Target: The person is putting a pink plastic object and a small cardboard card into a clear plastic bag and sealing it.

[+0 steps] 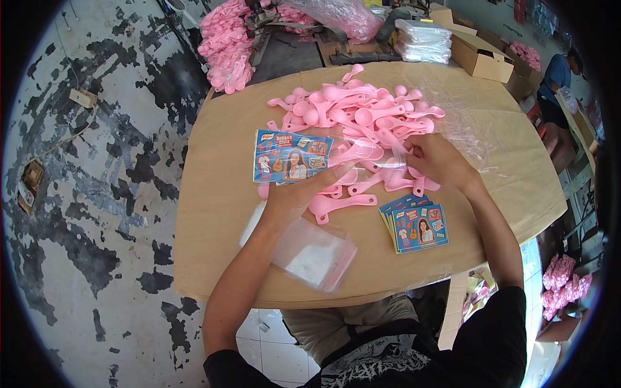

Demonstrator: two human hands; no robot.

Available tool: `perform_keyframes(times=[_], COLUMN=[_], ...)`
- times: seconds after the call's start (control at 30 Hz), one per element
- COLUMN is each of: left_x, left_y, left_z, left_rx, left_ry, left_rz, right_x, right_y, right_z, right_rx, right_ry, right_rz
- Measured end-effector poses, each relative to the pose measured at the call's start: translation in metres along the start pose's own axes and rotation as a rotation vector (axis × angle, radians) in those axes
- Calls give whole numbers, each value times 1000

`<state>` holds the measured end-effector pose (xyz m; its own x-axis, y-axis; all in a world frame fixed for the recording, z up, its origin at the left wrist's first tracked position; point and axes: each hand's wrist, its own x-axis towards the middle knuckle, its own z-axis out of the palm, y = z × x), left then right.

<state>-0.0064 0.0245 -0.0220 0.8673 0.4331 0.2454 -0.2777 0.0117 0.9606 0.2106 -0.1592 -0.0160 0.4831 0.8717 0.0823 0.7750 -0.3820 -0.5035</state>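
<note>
My left hand (291,195) is closed on a clear plastic bag (396,161), its thumb on top and its other fingers hidden beneath. A blue printed card (293,157) lies at the bag's left end, and a pink measuring spoon (356,153) shows beside it, seemingly inside. My right hand (443,160) pinches the bag's right end with curled fingers. Beyond and under the bag spreads a heap of pink measuring spoons (362,115). Close to me lie a stack of blue cards (420,227), slightly fanned, and a pile of flat clear bags (310,255).
Brown paper covers the rounded table (220,246). Along its far side are bundled pink spoons (226,48), a stack of clear packets (422,42) and an open cardboard box (480,57). Loose clear film (469,132) lies at the right. Another person (557,84) is at far right.
</note>
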Motion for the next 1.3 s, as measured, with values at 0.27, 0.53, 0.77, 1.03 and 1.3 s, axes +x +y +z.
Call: perform_keyframes(times=[0.27, 0.53, 0.77, 1.03, 1.3], left_x=[8, 1, -5, 6, 18], left_y=[-8, -8, -2, -16, -10], left_z=[-4, 11, 22, 5, -17], left_rx=[-262, -373, -388, -455, -97], left_ry=[21, -39, 16, 7, 9], left_rz=[137, 120, 73, 89, 220], right_x=[-15, -23, -28, -29, -7], right_y=[-12, -76, -98, -101, -121], right_z=[-18, 15, 12, -69, -99], right_rx=[918, 1015, 1411, 614, -13], right_ry=[188, 186, -119, 266, 125], right_rz=[-136, -131, -64, -275, -298])
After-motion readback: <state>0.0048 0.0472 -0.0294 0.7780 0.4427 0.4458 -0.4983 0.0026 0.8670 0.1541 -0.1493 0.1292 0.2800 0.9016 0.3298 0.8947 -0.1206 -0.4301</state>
